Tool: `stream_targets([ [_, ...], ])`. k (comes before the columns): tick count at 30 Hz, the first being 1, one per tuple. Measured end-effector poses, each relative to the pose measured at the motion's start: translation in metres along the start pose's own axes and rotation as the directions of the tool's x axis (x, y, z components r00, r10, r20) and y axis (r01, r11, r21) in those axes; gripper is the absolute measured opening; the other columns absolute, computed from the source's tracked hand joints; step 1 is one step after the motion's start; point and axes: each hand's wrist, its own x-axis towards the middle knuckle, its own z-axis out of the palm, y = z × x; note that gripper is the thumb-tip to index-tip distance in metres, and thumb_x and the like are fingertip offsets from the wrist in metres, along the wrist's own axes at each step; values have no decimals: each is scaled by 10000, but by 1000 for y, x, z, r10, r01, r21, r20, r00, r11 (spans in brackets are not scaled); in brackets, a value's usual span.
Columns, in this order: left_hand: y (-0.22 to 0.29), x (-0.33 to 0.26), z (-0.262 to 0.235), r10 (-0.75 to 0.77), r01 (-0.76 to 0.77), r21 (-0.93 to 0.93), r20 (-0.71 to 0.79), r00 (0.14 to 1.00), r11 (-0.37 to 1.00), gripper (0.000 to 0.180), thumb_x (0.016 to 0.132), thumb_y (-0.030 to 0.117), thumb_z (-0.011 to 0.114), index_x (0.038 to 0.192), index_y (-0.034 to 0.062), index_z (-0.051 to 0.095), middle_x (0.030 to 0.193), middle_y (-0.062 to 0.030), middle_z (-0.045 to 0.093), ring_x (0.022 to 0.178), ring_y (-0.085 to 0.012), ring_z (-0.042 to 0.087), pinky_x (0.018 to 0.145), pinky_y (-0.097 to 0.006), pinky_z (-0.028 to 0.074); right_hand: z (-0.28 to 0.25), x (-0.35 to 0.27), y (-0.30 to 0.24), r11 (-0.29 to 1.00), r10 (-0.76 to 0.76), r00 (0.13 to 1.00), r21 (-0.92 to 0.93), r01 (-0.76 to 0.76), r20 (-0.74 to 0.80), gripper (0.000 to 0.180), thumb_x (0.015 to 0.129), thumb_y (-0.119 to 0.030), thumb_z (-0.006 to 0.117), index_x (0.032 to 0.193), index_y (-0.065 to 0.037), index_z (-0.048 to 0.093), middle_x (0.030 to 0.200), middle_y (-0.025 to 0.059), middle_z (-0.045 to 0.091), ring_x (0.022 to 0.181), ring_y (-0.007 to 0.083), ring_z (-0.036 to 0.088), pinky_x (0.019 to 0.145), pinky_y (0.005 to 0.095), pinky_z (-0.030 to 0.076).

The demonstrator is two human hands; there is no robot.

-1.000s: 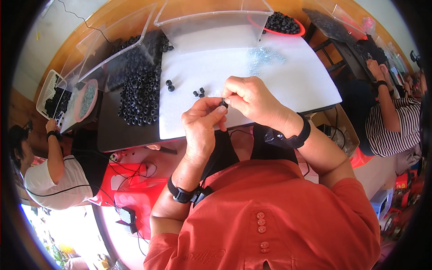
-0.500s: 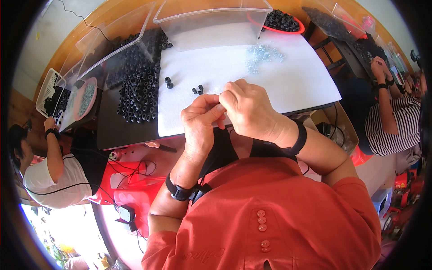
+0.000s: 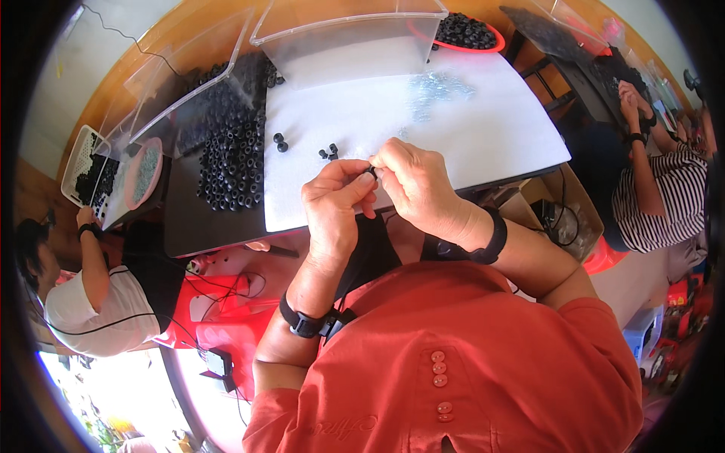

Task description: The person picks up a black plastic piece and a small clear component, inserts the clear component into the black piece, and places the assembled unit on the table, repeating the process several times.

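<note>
Over the near edge of the white table mat (image 3: 483, 143), my two hands meet fingertip to fingertip. My left hand (image 3: 334, 200) pinches a small black ring-like part (image 3: 370, 172) between thumb and forefinger. The fingers of my right hand (image 3: 415, 181) are closed at that same part; whether they hold a tiny piece of their own is hidden. Just beyond my left hand lies a little cluster of black parts (image 3: 329, 152), and a pair of black round parts (image 3: 280, 143) sits farther left. Small clear pieces (image 3: 434, 94) are scattered on the mat beyond my right hand.
A clear plastic bin (image 3: 347, 45) stands at the mat's far edge. Left of the mat, many black rings (image 3: 230, 162) spread from a tipped clear bin (image 3: 189, 98). A red bowl (image 3: 499, 41) of black parts is at far right. Co-workers sit at both sides.
My right hand has turned and its fingers have opened out slightly, so the black part in my left fingertips now shows. My left hand stays nearly in place.
</note>
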Motion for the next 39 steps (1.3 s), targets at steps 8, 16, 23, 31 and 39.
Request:
stream_targets([
  [8, 2, -1, 0, -22, 23, -27, 21, 1000, 999, 137, 904, -12, 646, 1017, -88, 656, 828, -108, 682, 641, -155, 630, 581, -263, 538, -4, -7, -9, 999, 31, 999, 15, -32, 29, 257, 717, 9, 639, 936, -59, 523, 810, 104, 578, 688, 337, 607, 556, 444, 479],
  [16, 3, 0, 9, 17, -18, -20, -58, 998, 1000, 141, 905, -17, 649, 1025, -87, 668, 881, -118, 707, 757, -162, 670, 673, -270, 565, 21, -10, -6, 999, 50, 982, 4, -50, -181, 306, 687, 48, 667, 951, -44, 545, 759, 89, 557, 608, 276, 589, 515, 383, 465],
  [23, 8, 1, 6, -34, 33, 27, 44, 998, 999, 176, 941, 48, 630, 1038, -88, 683, 884, -116, 709, 740, -160, 664, 666, -267, 551, 7, -7, 9, 980, -48, 995, -196, 31, -83, 235, 765, -104, 690, 881, -61, 490, 756, 84, 568, 624, 271, 605, 492, 400, 461],
  [31, 24, 9, 6, -161, 99, 298, 191, 968, 949, 216, 945, 79, 613, 1023, -111, 682, 829, -128, 698, 633, -169, 636, 577, -265, 506, -3, -11, 6, 982, -15, 1000, -188, 11, -23, 296, 722, -62, 734, 886, -67, 487, 771, 85, 572, 638, 287, 614, 508, 402, 464],
  [39, 18, -1, 19, -95, 53, 350, 105, 990, 935, 180, 955, 67, 611, 974, -100, 677, 783, -110, 681, 606, -160, 615, 556, -259, 494, 0, -16, 9, 997, 36, 995, -65, -43, -95, 341, 697, -81, 762, 881, -69, 476, 774, 93, 573, 655, 311, 621, 518, 415, 469],
])
